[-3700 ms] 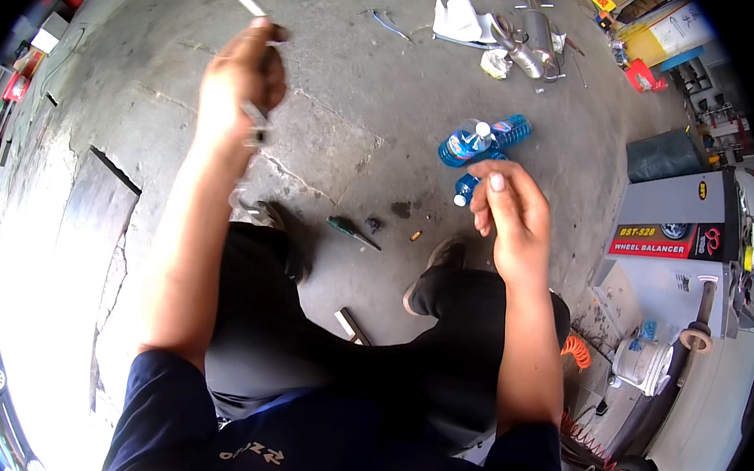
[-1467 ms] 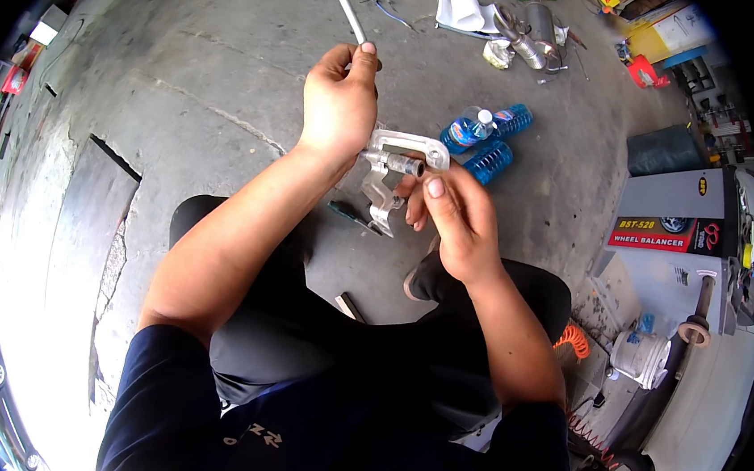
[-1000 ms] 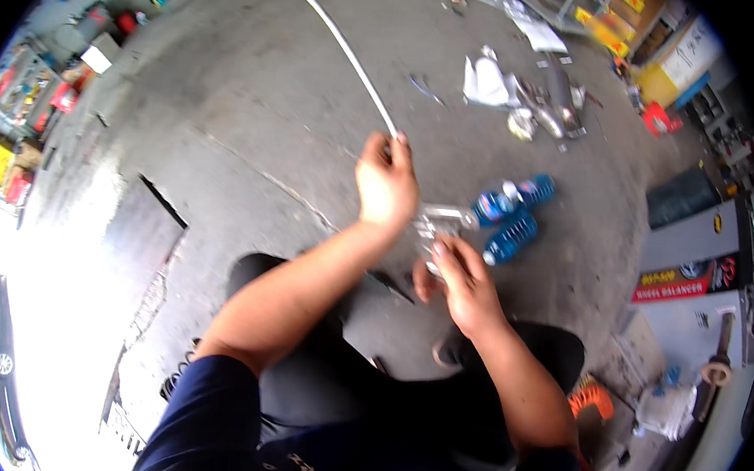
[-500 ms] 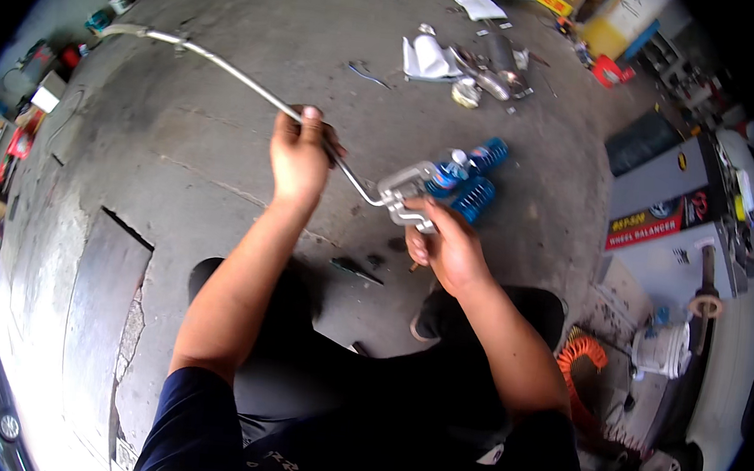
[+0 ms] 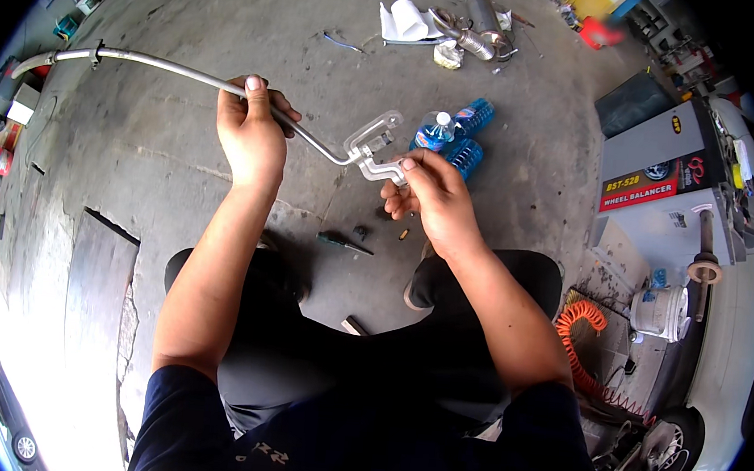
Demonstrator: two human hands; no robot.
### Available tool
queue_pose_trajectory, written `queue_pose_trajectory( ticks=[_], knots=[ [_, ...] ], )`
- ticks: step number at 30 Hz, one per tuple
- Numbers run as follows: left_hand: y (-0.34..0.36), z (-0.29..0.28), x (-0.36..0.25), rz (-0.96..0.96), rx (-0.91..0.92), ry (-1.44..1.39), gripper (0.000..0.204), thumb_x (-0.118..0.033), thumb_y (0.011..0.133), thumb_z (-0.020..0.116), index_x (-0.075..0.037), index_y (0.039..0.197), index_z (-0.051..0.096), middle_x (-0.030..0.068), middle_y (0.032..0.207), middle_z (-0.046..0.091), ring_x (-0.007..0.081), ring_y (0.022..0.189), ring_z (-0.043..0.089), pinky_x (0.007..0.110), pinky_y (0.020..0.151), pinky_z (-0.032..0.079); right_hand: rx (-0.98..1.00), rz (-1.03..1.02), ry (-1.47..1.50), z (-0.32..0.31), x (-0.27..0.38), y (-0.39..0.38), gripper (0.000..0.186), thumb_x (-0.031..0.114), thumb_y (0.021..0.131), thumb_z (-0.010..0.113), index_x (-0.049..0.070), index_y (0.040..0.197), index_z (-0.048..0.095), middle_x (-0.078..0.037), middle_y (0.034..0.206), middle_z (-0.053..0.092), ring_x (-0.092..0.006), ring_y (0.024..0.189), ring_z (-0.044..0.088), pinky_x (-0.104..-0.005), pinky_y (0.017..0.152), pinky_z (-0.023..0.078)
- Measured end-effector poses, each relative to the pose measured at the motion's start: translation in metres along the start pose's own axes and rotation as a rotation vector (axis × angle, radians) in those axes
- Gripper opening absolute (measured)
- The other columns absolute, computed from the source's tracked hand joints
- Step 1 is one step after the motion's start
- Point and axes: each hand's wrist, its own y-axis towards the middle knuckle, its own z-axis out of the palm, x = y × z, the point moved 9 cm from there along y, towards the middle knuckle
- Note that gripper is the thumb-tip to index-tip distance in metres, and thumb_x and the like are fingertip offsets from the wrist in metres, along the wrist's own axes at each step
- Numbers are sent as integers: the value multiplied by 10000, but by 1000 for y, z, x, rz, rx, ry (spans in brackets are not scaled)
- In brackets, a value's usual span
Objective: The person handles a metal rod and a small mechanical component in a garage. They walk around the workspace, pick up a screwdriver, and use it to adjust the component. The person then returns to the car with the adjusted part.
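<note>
Your left hand (image 5: 255,140) pinches the pipe (image 5: 168,66) | your right hand (image 5: 439,196) pinches its bent end (image 5: 384,173) | floor (image 5: 170,146) stretches beyond both | labelled bottles (image 5: 432,134) nearby

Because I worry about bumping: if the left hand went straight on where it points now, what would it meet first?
Ahead of the left hand, which holds the metal pipe, the way looks free to the picture's top edge, over concrete floor; depth is unclear.

Smooth, shiny metal pipe (image 5: 167,66), glossy plastic bottles (image 5: 433,133), rough matt concrete floor (image 5: 161,145), dull cloth trousers (image 5: 295,354)
</note>
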Motion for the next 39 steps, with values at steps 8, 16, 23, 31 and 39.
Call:
queue_pose_trajectory(
  ticks=[8, 16, 23, 31, 39],
  knots=[
    [-10, 2, -11, 84, 7, 41, 275, -312, 1171, 524, -40, 1131, 521, 67, 746, 617, 162, 609, 626, 304, 534, 483, -34, -165, -291, -5, -1, 6, 169, 182, 1139, 566, 39, 1086, 639, -55, 785, 682, -121, 650, 653, -278, 597, 516],
    [-22, 15, -4, -15, 112, -41, 265, -310, 1175, 508, -46, 1187, 491, 74, 758, 626, 153, 598, 631, 288, 496, 485, -172, -173, -161, -15, -5, 3, 210, 150, 1162, 480, 47, 1017, 591, -2, 811, 487, -85, 635, 428, -283, 578, 413],
    [-24, 16, -5, -70, 150, -58, 236, -284, 1183, 487, -51, 1147, 493, 82, 781, 644, 155, 645, 640, 300, 538, 512, -230, -159, -169, -22, -13, 5, 209, 152, 1164, 466, 56, 1028, 593, 16, 814, 498, -62, 651, 444, -255, 581, 399],
    [-29, 18, -3, -45, 124, -98, 201, -243, 1174, 512, -50, 1120, 515, 74, 796, 668, 145, 655, 652, 300, 544, 522, -231, -93, -89, -33, -20, 16, 178, 152, 1136, 478, 56, 1073, 613, -2, 822, 534, -98, 664, 505, -291, 619, 457],
    [-28, 10, -4, -70, 105, -104, 168, -208, 1161, 544, -48, 1111, 533, 56, 769, 658, 130, 648, 643, 310, 546, 519, -248, -112, -23, -31, -25, 18, 159, 112, 1089, 475, 63, 1067, 624, -7, 811, 557, -116, 652, 512, -300, 615, 463]
  ],
)
